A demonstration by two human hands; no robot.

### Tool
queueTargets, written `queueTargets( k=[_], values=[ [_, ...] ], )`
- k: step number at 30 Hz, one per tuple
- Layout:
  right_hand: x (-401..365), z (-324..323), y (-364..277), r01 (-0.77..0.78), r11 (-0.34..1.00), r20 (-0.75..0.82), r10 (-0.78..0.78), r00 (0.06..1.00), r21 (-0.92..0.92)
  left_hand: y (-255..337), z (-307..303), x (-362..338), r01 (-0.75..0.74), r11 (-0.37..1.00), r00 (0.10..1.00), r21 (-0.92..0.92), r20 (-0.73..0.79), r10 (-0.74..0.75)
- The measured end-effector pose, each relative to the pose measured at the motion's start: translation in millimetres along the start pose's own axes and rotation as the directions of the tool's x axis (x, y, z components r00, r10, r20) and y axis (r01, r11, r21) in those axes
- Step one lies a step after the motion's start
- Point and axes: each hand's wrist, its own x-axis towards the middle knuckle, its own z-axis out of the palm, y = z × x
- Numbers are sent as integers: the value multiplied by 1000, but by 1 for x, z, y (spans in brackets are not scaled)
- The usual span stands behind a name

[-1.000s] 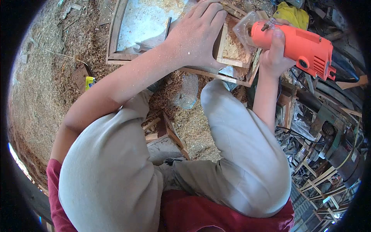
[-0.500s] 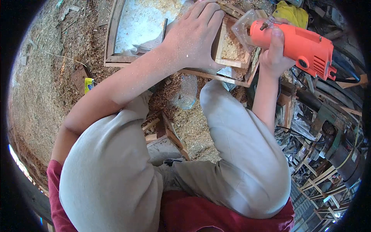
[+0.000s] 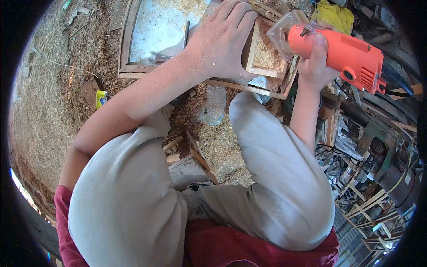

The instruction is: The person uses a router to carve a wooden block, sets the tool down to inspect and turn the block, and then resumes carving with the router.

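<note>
One orange trim router (image 3: 342, 51) is seen in the upper right of the frame, with one clear, flat base plate (image 3: 281, 33) at its nose. Its smooth plastic body, vented at the rear, is clamped in the grip of the right hand (image 3: 315, 62). The thumb is laid up across the casing and the fingers are wrapped behind it. The forearm is raised steeply beside the right knee. The base plate is held over the right edge of one small wooden frame (image 3: 253, 49) at top centre, whose pale rectangular rails enclose a heap of sawdust. The left hand (image 3: 224, 38) is pressed flat on that frame's left rail, palm down, with the fingers stretched out and close together, so nothing is clasped in its grip. The arm is extended forward and speckled with fine chips. One large wooden frame (image 3: 126, 44) with a pale grey panel is seen in the upper left. One clear plastic bottle (image 3: 211, 104) lies on the sawdust-strewn floor (image 3: 44, 89) below the frames. One yellow cloth (image 3: 333, 15) is bunched at the top right.
</note>
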Motion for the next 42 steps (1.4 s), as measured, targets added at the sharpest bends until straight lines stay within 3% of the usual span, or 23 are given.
queueTargets(
  k=[5, 8, 11, 17, 42],
  values=[
    [-1, 2, -2, 9, 1000, -3, -9, 1000, 26, 1, -1, 1, 12, 1000, 1000, -1, 27, -12],
    [-5, -3, -4, 6, 999, -7, -7, 1000, -54, 1, 0, 0, 13, 1000, 1000, 0, 18, -13],
    [-6, -8, -3, -27, 997, 24, 25, 999, 75, 1, -2, 0, 6, 1000, 1000, -19, 19, -6],
    [-7, -2, -6, 4, 997, -32, -6, 999, -75, -1, -1, 0, -13, 1000, 1000, -24, -3, 13],
    [2, 10, -3, 6, 999, 4, -7, 1000, 33, -2, 0, 0, -14, 1000, 1000, 13, 8, 14]
  ],
)
